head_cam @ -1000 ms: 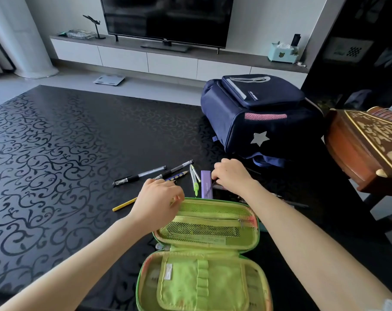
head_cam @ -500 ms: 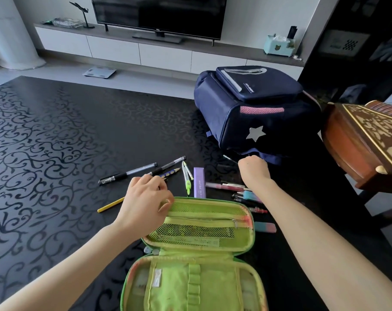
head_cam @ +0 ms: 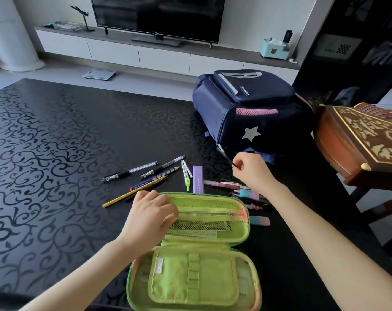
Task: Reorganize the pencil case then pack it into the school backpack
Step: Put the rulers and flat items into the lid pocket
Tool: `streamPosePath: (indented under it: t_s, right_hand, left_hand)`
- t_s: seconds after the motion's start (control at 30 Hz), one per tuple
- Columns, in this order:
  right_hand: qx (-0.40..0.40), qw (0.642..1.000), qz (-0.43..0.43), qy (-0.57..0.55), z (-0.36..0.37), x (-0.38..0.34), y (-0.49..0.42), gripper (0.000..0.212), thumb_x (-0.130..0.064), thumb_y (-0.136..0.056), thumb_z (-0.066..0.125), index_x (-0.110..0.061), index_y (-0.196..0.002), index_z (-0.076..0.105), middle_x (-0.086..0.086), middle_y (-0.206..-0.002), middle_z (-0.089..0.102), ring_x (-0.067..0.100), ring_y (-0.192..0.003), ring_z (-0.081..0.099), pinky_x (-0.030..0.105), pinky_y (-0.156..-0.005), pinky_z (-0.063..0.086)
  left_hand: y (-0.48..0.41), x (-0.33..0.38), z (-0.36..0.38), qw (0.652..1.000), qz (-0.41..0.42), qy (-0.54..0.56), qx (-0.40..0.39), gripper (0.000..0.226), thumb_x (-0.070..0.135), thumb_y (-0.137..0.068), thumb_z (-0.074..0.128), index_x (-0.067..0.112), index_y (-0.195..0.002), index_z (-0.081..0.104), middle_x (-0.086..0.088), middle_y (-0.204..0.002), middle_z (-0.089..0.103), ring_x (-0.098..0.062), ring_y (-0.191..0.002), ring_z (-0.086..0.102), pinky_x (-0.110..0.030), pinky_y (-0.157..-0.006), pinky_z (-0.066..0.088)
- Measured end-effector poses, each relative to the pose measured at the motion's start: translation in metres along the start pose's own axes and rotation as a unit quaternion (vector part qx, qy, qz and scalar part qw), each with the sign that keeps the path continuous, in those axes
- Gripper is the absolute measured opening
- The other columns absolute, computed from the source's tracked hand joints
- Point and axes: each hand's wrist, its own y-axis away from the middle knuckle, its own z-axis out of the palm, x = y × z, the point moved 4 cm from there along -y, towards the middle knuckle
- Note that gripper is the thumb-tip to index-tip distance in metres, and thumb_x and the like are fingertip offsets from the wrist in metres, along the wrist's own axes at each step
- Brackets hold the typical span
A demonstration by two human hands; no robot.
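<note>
The right hand (head_cam: 251,173) pinches a thin dark pen (head_cam: 224,155) that slants away toward the backpack (head_cam: 246,113). The open pencil case (head_cam: 213,281) lies nearer and to the left of that hand. The left hand (head_cam: 149,217) grips the left edge of the case's far flap.

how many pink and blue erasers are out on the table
2. The first eraser lies in the pen pile beside the right hand; the second eraser lies alone by the pencil case's right edge. The hand may hide more.

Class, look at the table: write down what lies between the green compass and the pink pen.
The head view shows a purple box lying flat between the green compass and the pink pen.
</note>
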Motion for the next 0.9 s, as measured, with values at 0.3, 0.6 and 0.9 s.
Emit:
streamPosePath:
  t_s: [0.3, 0.6, 0.9]
  right_hand:
    - [-0.301, 0.943, -0.136, 0.034, 0.041, -0.081, 0.059, 0.014, -0.011, -0.086, 0.063, -0.007, -0.098, 0.068, -0.002, -0.087, 0.061, 0.004, -0.072, 0.05, 0.014, -0.063, 0.036]
    - [-0.288, 0.949, -0.092, 0.092, 0.045, -0.074, 0.061, 0.024, -0.029, -0.087, 0.062, -0.021, -0.108, 0.071, -0.004, -0.108, 0.071, 0.013, -0.102, 0.06, 0.031, -0.087, 0.047]
    - [-0.062, 0.97, 0.032, 0.231, 0.012, 0.003, 0.008, 0.024, -0.012, -0.086, 0.055, -0.016, -0.062, 0.054, 0.004, -0.068, 0.054, 0.027, -0.079, 0.055, 0.027, -0.054, 0.034]
  left_hand:
    - [0.005, 0.002, -0.007, 0.997, 0.002, -0.005, 0.075, 0.004, 0.034, -0.074, 0.064, 0.032, -0.071, 0.065, 0.01, -0.084, 0.061, -0.014, -0.083, 0.048, -0.026, -0.08, 0.024]
    - [0.002, 0.0, -0.003, 0.997, 0.034, 0.004, 0.063, 0.014, 0.037, -0.079, 0.053, 0.029, -0.072, 0.063, 0.011, -0.087, 0.062, -0.012, -0.088, 0.047, -0.028, -0.084, 0.03]
    - [-0.001, 0.002, 0.006, 0.999, 0.023, 0.021, -0.037, 0.019, 0.037, -0.083, 0.042, 0.029, -0.083, 0.058, 0.017, -0.08, 0.066, -0.012, -0.079, 0.062, -0.023, -0.072, 0.04]
